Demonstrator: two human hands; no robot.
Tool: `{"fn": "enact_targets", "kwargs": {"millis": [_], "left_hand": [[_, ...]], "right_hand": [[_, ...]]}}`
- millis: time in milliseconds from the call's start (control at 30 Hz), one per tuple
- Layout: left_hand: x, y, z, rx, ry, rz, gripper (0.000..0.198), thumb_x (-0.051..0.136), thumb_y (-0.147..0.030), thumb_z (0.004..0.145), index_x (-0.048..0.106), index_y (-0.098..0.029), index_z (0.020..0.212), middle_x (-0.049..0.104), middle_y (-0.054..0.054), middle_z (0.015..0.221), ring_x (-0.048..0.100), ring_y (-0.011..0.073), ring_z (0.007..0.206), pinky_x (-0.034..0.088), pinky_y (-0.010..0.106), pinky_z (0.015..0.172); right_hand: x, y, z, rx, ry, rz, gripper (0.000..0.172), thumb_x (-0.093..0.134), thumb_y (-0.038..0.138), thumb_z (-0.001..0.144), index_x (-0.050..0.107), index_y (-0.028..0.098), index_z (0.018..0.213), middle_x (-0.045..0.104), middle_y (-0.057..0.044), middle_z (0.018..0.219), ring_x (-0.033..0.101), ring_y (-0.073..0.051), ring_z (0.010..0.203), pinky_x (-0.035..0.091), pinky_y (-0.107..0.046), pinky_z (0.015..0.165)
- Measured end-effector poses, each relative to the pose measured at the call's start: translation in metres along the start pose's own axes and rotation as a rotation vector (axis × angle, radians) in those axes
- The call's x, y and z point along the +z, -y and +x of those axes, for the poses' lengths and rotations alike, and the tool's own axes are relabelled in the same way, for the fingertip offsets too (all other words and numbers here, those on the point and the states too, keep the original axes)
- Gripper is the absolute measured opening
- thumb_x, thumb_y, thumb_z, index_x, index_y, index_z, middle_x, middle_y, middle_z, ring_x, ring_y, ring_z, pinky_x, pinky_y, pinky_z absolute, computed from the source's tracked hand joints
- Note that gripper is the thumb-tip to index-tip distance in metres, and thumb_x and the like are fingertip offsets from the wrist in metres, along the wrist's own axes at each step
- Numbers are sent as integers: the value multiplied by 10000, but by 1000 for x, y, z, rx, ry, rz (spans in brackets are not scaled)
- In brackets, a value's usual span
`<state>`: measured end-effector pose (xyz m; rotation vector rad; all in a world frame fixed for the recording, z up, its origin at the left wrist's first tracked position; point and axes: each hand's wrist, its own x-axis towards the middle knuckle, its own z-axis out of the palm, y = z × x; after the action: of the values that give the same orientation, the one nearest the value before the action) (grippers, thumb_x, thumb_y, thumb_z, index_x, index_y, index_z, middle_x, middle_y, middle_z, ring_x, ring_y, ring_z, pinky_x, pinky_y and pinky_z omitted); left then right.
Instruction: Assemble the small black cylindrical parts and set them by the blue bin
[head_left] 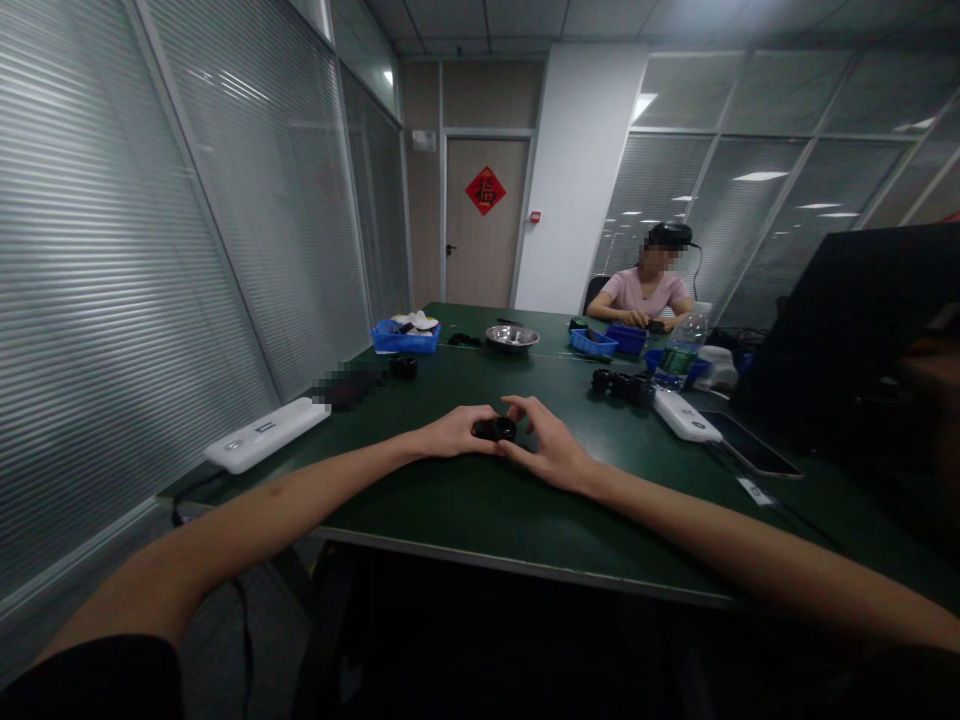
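Note:
In the head view, a small black cylindrical part [496, 429] with a round opening facing me is at the middle of the green table [450, 505]. My left hand [456, 433] grips it from the left, with the thumb along its near side. Beside it on the right, my right hand [553, 447] has its thumb and fingers spread in a curve. Its thumb tip comes close to the part and to my left thumb; whether it touches cannot be made out. The part's exact kind does not show.
Farther back are a metal bowl [512, 339], a blue tray [406, 340] and small blue bins [592, 345]. Black parts [619, 384] lie right, near a bottle [681, 350]. White power banks [268, 436] flank both sides; a phone [750, 443] lies right. A person [646, 292] sits across.

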<state>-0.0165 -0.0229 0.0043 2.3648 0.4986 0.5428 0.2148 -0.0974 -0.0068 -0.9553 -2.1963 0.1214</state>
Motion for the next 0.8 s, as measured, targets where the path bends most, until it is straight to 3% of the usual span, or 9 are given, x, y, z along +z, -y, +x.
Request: {"fn": "enact_targets", "kwargs": {"millis": [267, 467, 667, 800], "left_hand": [[1, 0, 0, -30, -16, 9, 491, 762, -556, 839, 677, -146, 1095, 644, 51, 1033, 581, 194, 900, 418, 292, 749], [0, -4, -1, -8, -1, -28, 443, 757, -529, 851, 664, -150, 1060, 634, 40, 1010, 583, 190, 909, 424, 287, 763], [1, 0, 0, -8, -14, 24, 460, 759, -524, 853, 679, -155, 1116, 644, 46, 1047, 580, 192, 916, 423, 288, 757], [1, 2, 1, -7, -11, 0, 447, 761, -527, 852, 666, -146, 1066, 632, 35, 999, 579, 183, 894, 425, 281, 749]], "right_hand": [[1, -2, -2, -21, 25, 32, 560, 624, 269, 958, 423, 217, 1479, 633, -132, 1275, 633, -283, 1120, 549, -495, 970], [1, -2, 0, -8, -20, 1, 579, 680, 348, 947, 449, 230, 1465, 634, -112, 1202, 627, -281, 1092, 552, -503, 969], [1, -2, -2, -25, 6, 29, 541, 611, 258, 965, 437, 237, 1476, 635, -121, 1268, 629, -281, 1134, 563, -482, 942], [1, -1, -1, -16, -7, 0, 562, 661, 314, 951, 447, 237, 1466, 631, -115, 1232, 620, -287, 1126, 555, -493, 959]]}}
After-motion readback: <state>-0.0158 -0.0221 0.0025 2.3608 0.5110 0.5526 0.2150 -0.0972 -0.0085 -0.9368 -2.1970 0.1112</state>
